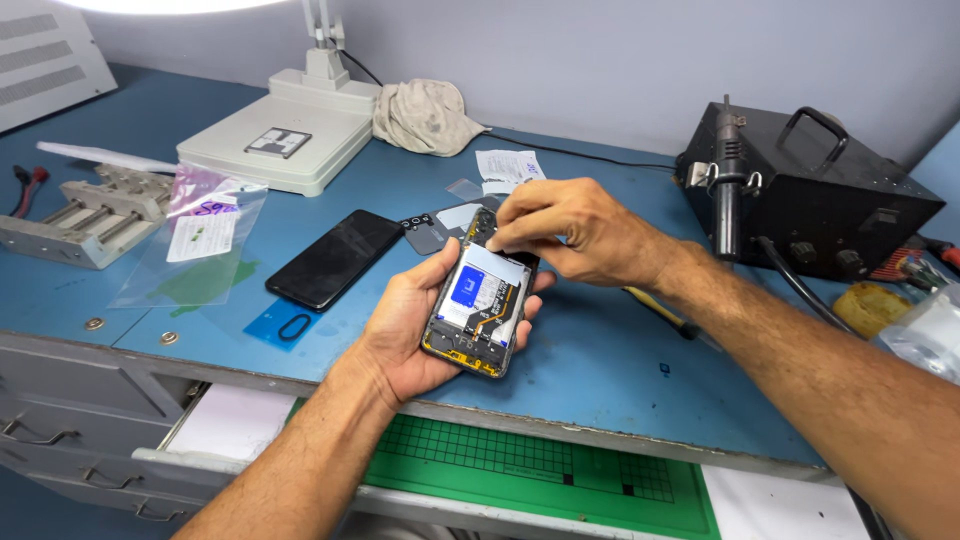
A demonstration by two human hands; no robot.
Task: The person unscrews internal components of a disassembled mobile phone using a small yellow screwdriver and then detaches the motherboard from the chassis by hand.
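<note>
Carefully: your left hand (415,330) cradles the opened phone (480,305) by its edges just right of the black screen (335,257), right fingertips (510,235) pinching at its top—light, stiff, fragile inside.

One camera only — worn on the head, it looked down and forward over a blue workbench (620,350) from the person's own standing side. It sat close: both forearms entered from the bottom edge, and the left hand (410,330) and right hand (570,235) met near the frame's middle. The far wall (600,60) closed the top — no second view shared the scene.
</note>
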